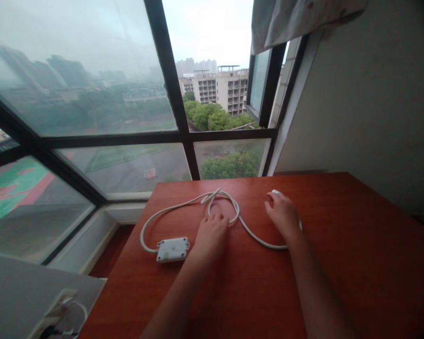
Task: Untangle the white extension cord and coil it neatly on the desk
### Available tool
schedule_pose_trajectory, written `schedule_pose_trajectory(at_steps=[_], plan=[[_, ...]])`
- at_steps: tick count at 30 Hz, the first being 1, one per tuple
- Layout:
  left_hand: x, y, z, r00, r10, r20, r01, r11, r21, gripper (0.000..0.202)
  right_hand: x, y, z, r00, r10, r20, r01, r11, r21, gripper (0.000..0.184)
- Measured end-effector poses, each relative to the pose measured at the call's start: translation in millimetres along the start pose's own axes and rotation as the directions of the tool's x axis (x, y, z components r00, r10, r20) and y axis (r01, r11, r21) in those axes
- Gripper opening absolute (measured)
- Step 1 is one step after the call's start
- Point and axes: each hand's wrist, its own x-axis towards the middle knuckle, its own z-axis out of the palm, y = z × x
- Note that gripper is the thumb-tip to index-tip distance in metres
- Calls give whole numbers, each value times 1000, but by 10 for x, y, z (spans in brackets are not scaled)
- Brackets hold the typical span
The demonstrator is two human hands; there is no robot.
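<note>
A white cable [176, 207] lies in a loose knot on the reddish wooden table [356, 245]. It runs from a white rectangular box [172, 249] at the left round to the right. My left hand [212, 233] rests inside the loop, its fingers curled down against the cable where it crosses. My right hand [283, 213] is closed over the cable's other end, where a small white piece [276, 192] shows just past the fingertips.
A large window with black frames [183, 136] stands behind the table, and a grey wall [367, 103] is at the right. At the bottom left a grey surface [17, 292] carries a white socket with a cord [61, 306].
</note>
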Motion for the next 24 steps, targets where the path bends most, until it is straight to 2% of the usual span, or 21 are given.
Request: schedule_pose_trajectory(at_steps=[1, 3, 6, 10, 14, 17, 20, 24], plan=[[88, 5, 57, 1000, 0, -16, 0, 1000, 11, 28, 28, 115, -17, 997, 80, -24, -81, 994, -76, 31], [209, -27, 168, 999, 0, -53, 0, 1000, 16, 25, 52, 309, -17, 980, 197, -1, -193, 963, -186, 31], [273, -125, 293, 996, 22, -89, -29, 997, -72, 19, 39, 457, 43, 966, 247, 83, -221, 945, -241, 29], [297, -219, 363, 985, 54, -164, -114, 919, -378, 15, 39, 442, 141, 969, 158, 188, -126, 977, -171, 27], [351, -179, 387, 950, -21, -312, -203, 719, -664, 15, 48, 255, 212, 953, -84, 291, 51, 991, 120, 22], [362, -100, 424, 934, -63, -352, -240, 619, -748, 17, 12, 36, 272, 940, -199, 278, 113, 948, 297, 18], [328, -37, 460, 937, -17, -348, -266, 613, -744, 24, -32, -122, 334, 944, -225, 240, 121, 915, 384, 18], [264, 19, 464, 943, 64, -325, -269, 720, -639, 24, -34, -142, 365, 965, -139, 224, 40, 918, 396, 25]])
